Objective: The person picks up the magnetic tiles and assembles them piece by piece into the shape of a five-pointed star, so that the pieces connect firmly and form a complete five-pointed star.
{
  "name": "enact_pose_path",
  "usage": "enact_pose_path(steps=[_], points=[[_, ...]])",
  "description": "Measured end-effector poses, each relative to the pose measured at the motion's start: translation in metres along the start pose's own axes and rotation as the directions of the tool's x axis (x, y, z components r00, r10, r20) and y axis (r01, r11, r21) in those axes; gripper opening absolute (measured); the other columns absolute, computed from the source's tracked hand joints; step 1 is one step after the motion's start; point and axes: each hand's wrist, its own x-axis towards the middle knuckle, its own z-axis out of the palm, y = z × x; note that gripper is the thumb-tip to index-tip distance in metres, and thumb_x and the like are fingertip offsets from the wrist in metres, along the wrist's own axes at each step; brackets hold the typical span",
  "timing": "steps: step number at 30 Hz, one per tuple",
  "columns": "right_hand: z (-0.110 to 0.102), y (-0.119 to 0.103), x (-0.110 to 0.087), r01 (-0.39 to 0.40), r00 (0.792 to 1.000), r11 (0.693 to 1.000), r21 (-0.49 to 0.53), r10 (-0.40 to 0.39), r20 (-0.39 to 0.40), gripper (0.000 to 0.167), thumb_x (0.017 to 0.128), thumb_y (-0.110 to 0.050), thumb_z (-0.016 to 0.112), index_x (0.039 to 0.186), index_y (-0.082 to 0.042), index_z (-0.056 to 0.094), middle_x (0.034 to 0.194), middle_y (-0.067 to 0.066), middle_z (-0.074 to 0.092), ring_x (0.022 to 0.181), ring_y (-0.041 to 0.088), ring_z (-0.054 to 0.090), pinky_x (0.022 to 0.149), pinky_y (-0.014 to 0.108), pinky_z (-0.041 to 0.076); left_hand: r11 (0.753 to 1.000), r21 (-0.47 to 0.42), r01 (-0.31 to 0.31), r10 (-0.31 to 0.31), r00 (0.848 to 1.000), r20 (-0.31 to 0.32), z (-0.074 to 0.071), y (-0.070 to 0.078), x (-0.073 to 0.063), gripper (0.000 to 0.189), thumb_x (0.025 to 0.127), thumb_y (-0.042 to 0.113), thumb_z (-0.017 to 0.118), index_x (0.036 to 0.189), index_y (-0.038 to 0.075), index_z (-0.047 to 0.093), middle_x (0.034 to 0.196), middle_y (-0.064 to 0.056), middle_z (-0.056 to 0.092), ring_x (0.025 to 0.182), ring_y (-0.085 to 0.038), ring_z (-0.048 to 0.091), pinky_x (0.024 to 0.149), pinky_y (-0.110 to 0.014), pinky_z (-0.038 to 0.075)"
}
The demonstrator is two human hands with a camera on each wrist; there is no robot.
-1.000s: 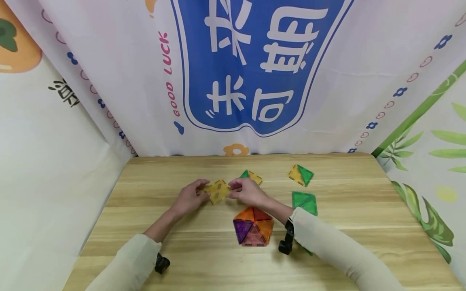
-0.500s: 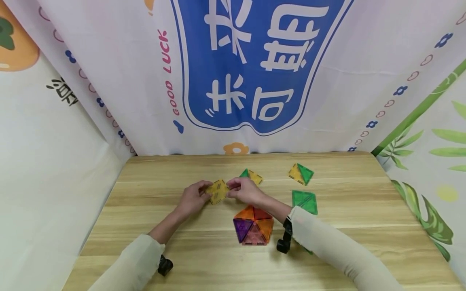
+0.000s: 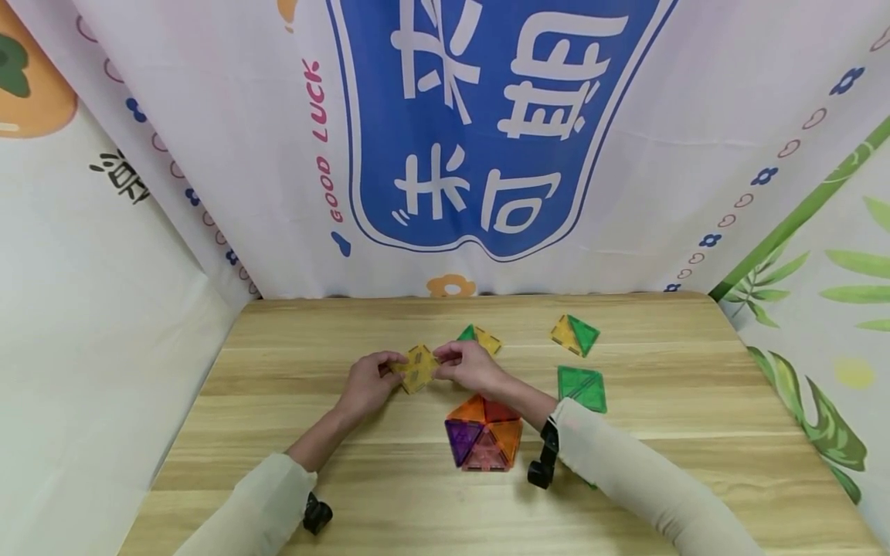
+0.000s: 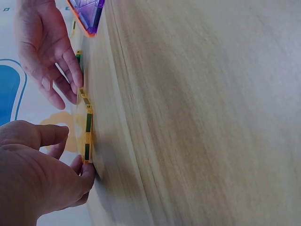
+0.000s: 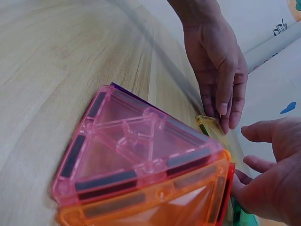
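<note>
Two yellow translucent triangular magnetic tiles [image 3: 419, 367] lie edge to edge as a square just above or on the wooden table. My left hand [image 3: 370, 381] pinches their left corner with thumb and fingers. At the right corner, my right hand [image 3: 474, 366] holds on with thumb and fingertips. Edge-on in the left wrist view, the yellow tiles [image 4: 88, 127] bend slightly near the right fingertips. Below my right hand stands a raised pentagon of orange, red, purple and pink tiles [image 3: 485, 434]. The right wrist view shows its pink tile [image 5: 124, 141] up close.
Behind my right hand lies a green-and-yellow tile pair [image 3: 487, 340], partly covered. Another green-and-yellow square [image 3: 575, 334] is at the back right, with a green square [image 3: 582, 388] below it. More green shows under my right sleeve. A printed curtain [image 3: 278, 232] borders the table's back.
Both hands stay at the yellow tiles with only slight finger shifts. My left hand has edged a little to the right and further over the tiles' left corner.
</note>
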Motion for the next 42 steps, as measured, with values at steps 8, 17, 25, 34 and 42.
enact_pose_path(steps=[8,17,25,34,42], points=[[0.0,0.006,-0.001,0.001,1.0,1.0,0.01,0.0,-0.013,0.043,0.096,-0.008,0.078,0.135,0.003,0.067,0.132,0.017,0.069,0.111,0.024,0.068,0.091,0.032,0.06,0.999,0.012,-0.038,0.038,0.999,-0.038,0.004,-0.005,0.0,0.024,0.092,-0.01,0.072,0.114,-0.003,0.076,0.109,-0.017,0.071,0.093,-0.026,0.061,0.079,-0.03,0.051],[0.004,0.009,-0.003,0.02,1.0,1.0,-0.022,-0.021,-0.014,0.035,0.097,-0.007,0.076,0.131,0.001,0.07,0.126,0.016,0.072,0.111,0.024,0.067,0.093,0.033,0.059,0.995,-0.092,0.024,-0.023,1.0,0.008,0.004,-0.009,-0.003,0.026,0.096,-0.008,0.069,0.12,-0.002,0.076,0.133,-0.023,0.07,0.127,-0.04,0.065,0.105,-0.048,0.056],[-0.004,0.007,-0.011,0.044,0.997,0.999,0.008,-0.044,-0.058,0.026,0.096,-0.007,0.077,0.122,-0.003,0.075,0.125,0.012,0.073,0.108,0.025,0.07,0.089,0.035,0.061,0.95,-0.3,0.083,-0.06,0.995,0.084,0.004,0.0,-0.005,0.028,0.098,-0.005,0.068,0.125,-0.001,0.075,0.144,-0.022,0.063,0.133,-0.035,0.062,0.105,-0.042,0.057],[-0.029,0.011,-0.022,0.052,0.999,0.99,0.135,-0.053,0.0,0.024,0.095,0.006,0.072,0.118,0.001,0.076,0.126,0.014,0.071,0.093,0.014,0.065,0.087,0.036,0.06,0.885,-0.452,0.108,-0.049,0.989,0.139,0.013,0.017,-0.009,0.031,0.096,-0.006,0.069,0.127,-0.003,0.074,0.142,-0.019,0.065,0.119,-0.024,0.068,0.101,-0.045,0.059],[-0.053,0.024,-0.031,0.053,0.994,0.982,0.179,-0.069,0.082,0.023,0.097,0.002,0.071,0.12,0.005,0.074,0.127,0.015,0.07,0.103,0.016,0.064,0.087,0.027,0.059,0.866,-0.487,0.113,0.029,0.961,0.275,0.021,0.021,-0.011,0.034,0.096,-0.006,0.069,0.13,-0.007,0.07,0.135,-0.024,0.069,0.111,-0.024,0.073,0.099,-0.048,0.06]])
